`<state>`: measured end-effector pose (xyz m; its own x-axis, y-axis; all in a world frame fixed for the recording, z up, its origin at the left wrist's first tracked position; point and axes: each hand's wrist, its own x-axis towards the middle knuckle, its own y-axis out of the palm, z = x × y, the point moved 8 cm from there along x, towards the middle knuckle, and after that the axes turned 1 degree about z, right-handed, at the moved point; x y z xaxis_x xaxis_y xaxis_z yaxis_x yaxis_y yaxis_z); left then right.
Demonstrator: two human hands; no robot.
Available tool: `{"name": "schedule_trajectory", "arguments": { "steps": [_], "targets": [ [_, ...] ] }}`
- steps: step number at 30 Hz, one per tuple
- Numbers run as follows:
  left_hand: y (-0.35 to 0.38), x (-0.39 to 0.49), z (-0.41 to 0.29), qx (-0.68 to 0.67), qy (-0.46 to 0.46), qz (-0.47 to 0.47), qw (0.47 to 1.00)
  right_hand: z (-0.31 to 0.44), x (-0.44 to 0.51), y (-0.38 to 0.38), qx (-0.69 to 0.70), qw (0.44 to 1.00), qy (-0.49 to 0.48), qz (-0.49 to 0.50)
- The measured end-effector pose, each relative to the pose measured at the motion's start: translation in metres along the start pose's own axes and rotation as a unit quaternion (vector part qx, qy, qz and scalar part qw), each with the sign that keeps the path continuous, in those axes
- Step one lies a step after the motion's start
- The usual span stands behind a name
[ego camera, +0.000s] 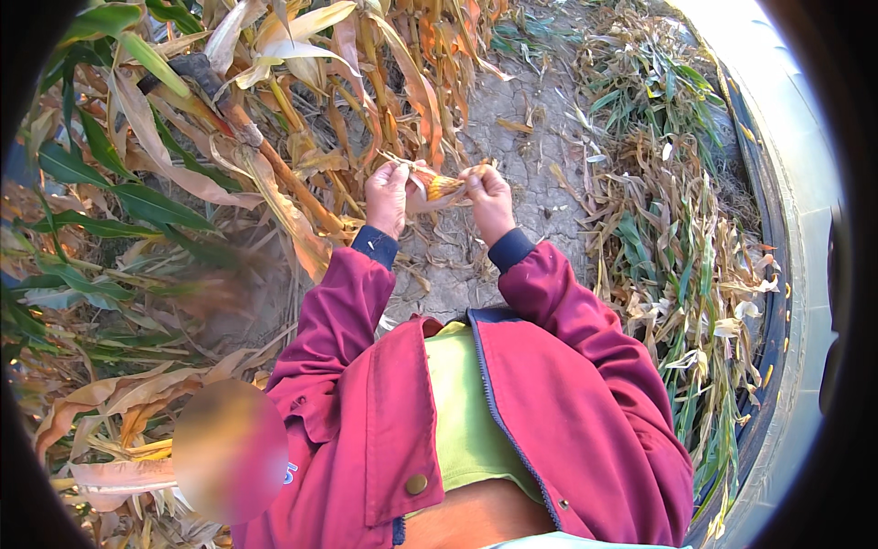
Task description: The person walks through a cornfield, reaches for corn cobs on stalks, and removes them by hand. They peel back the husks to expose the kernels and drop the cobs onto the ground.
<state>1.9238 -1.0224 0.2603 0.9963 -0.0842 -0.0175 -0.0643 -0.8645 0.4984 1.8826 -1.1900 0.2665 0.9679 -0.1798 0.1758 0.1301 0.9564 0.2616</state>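
Near the upper middle, an ear of corn (442,187) with yellow kernels and part of its dry husk lies between my two hands. My left hand (389,192) grips the husk at the ear's left end, thumb against the fingers. My right hand (488,195) pinches the ear's other end. Some pale husk hangs below the kernels. The fingers hide both ends of the ear.
Dry standing corn stalks (384,75) rise at the upper left, with a wooden stick (288,175), dark at its top, slanting among them. Cracked bare soil (542,154) runs down the middle. Cut stalks and leaves (658,267) are heaped along the right, beside a pale plastic sheet (806,254).
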Motion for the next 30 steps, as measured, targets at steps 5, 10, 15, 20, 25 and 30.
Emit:
{"name": "schedule_trajectory", "arguments": {
  "steps": [5, 10, 15, 20, 25, 30],
  "targets": [
    [-0.025, 0.003, 0.044, -0.268, -0.123, 0.008, 0.955, -0.056, 0.036, -0.074, 0.309, 0.924, 0.107, -0.196],
    [-0.105, -0.003, 0.059, -0.06, -0.12, -0.049, 0.99, -0.073, 0.04, -0.136, 0.37, 0.877, 0.117, -0.284],
    [-0.036, -0.024, -0.009, 0.634, 0.228, -0.131, 0.727, -0.09, 0.028, -0.105, 0.356, 0.869, 0.169, -0.299],
    [0.026, -0.041, 0.044, 0.295, 0.118, 0.105, 0.942, -0.096, 0.01, -0.013, 0.557, 0.758, 0.328, -0.083],
    [-0.071, -0.006, 0.062, 0.02, 0.081, -0.168, 0.982, -0.035, -0.006, -0.02, 0.347, 0.888, 0.284, -0.101],
    [-0.091, 0.008, 0.022, 0.045, 0.142, -0.186, 0.971, 0.011, 0.017, -0.08, -0.172, 0.981, -0.005, -0.088]
  ]
}}
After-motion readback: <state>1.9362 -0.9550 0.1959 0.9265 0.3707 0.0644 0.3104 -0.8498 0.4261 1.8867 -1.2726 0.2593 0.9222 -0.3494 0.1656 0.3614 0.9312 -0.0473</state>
